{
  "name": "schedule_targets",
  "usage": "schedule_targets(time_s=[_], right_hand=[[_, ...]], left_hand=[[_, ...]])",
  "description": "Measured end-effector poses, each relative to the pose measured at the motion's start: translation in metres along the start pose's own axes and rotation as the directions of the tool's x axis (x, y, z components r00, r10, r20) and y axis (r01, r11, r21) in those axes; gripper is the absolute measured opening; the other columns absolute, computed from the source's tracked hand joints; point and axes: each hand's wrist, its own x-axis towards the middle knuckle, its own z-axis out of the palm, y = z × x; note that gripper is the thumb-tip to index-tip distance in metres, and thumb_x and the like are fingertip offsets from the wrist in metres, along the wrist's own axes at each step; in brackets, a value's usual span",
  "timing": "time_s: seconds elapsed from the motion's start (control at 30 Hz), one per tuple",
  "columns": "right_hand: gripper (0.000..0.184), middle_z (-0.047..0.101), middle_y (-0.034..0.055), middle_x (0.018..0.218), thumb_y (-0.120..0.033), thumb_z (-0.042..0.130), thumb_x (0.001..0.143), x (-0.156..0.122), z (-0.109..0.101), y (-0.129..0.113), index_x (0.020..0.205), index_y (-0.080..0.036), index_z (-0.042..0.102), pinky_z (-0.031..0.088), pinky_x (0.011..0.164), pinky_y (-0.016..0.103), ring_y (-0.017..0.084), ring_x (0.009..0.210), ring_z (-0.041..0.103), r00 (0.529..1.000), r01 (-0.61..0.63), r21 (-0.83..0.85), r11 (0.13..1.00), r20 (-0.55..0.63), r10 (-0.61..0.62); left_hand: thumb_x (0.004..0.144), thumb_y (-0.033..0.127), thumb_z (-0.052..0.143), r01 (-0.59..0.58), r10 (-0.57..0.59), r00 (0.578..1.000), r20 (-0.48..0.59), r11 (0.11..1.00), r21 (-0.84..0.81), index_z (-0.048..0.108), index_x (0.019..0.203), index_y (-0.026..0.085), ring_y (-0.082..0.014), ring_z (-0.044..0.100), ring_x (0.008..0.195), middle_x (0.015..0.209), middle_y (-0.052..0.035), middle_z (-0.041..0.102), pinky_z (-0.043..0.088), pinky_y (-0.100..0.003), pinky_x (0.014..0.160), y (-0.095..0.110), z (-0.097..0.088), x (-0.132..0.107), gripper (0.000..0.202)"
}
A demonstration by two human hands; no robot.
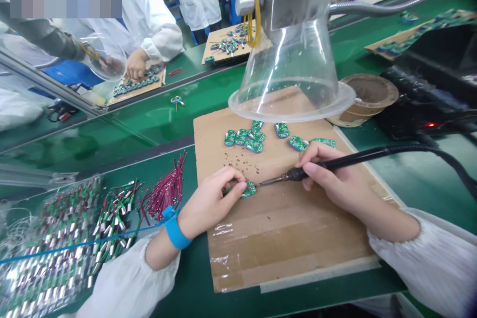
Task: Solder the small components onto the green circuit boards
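1. Pinning a small green board [249, 189] down on the cardboard sheet [283, 238] with my left hand [210, 203]. The fingers are curling in tight, thumb and fingertips pinching the board's left edge, so it's lying flat near the middle of the sheet.
2. My right hand [335, 181] is wrapping closed around the soldering iron [346, 159] like a pen. The tip is pointing left and touching, or as good as touching, the board's right edge. It's too small to tell which pad.
3. So I'm reckoning I'm mid-joint on this one: the soldering step itself, not picking up or putting away.
4. Other boards [248, 139] are lying in a loose cluster further up the sheet, just under the rim of the clear fume hood [290, 74]. Can't tell from here if those are done.
5. Red wires [166, 191] and a bag of parts [48, 248] are sitting on the green table [156, 124] to my left, well apart from the iron. I'm wearing a blue wrist strap [175, 231] on my left wrist.
6. The next move, as I'm judging it, is calling for a steady tip and no sliding of the board. It also means minding my left fingertips, since they're sitting just beside the hot end.
7. Other people in white coats are working across the table, hands on their own sheets.
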Motion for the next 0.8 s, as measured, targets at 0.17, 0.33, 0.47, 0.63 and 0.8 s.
schedule_targets(time_s=[0.17, 0.33, 0.47, 0.63, 0.8], right_hand=[[0.025, 0.058, -0.003, 0.056, -0.043, 0.061, 0.099, -0.0006, 0.0009, -0.0023, 0.083, -0.023, 0.058, 0.041, 0.049, 0.026, 0.012, 0.047, 0.055, 1.0, 0.007, -0.033, 0.999, 0.009, -0.006], [0.023, 0.059, -0.003, 0.057, -0.041, 0.06, 0.099, -0.0006, 0.0001, -0.0028, 0.085, -0.023, 0.059, 0.04, 0.05, 0.027, 0.013, 0.049, 0.054, 0.999, 0.017, -0.069, 0.997, 0.048, -0.013], [0.021, 0.06, -0.002, 0.062, -0.039, 0.061, 0.099, -0.001, -0.0008, -0.002, 0.086, -0.023, 0.06, 0.042, 0.053, 0.027, 0.013, 0.054, 0.056, 0.997, 0.047, -0.106, 0.993, 0.074, -0.039], [0.022, 0.061, -0.0012, 0.064, -0.04, 0.061, 0.098, -0.0009, 0.0003, -0.0025, 0.085, -0.023, 0.06, 0.043, 0.054, 0.028, 0.014, 0.057, 0.056, 0.995, 0.067, -0.163, 0.984, 0.09, -0.053], [0.02, 0.06, -0.0016, 0.064, -0.038, 0.061, 0.098, -0.0015, 0.0011, -0.0025, 0.085, -0.023, 0.059, 0.042, 0.051, 0.027, 0.014, 0.056, 0.055, 0.991, 0.077, -0.162, 0.984, 0.121, -0.058]], left_hand=[[0.1, 0.02, 0.055, -0.079, 0.079, 0.997, 0.022, 0.997, 0.024, 0.06, 0.092, 0.021, -0.0184, 0.06, 0.098, 0.106, -0.0037, 0.064, 0.049, -0.036, 0.089, 0.0029, 0.0019, 0.0009, 0.01], [0.096, 0.018, 0.058, -0.031, 0.031, 0.999, 0.009, 0.999, 0.031, 0.058, 0.088, 0.02, -0.018, 0.06, 0.093, 0.105, -0.0034, 0.063, 0.05, -0.034, 0.081, 0.0045, 0.0063, 0.0042, 0.009], [0.096, 0.016, 0.057, -0.033, 0.031, 0.999, 0.031, 0.999, 0.034, 0.06, 0.089, 0.02, -0.0179, 0.06, 0.094, 0.105, -0.0033, 0.063, 0.05, -0.034, 0.081, 0.0058, 0.004, 0.0052, 0.009], [0.098, 0.016, 0.056, -0.046, 0.043, 0.997, 0.059, 0.998, 0.05, 0.063, 0.093, 0.021, -0.019, 0.059, 0.097, 0.105, -0.0038, 0.062, 0.049, -0.036, 0.085, 0.0071, 0.0003, 0.0057, 0.01], [0.099, 0.018, 0.056, -0.054, 0.05, 0.997, 0.063, 0.996, 0.071, 0.062, 0.093, 0.021, -0.0192, 0.059, 0.093, 0.104, -0.0041, 0.062, 0.049, -0.036, 0.081, 0.0084, 0.0004, 0.0059, 0.009]])
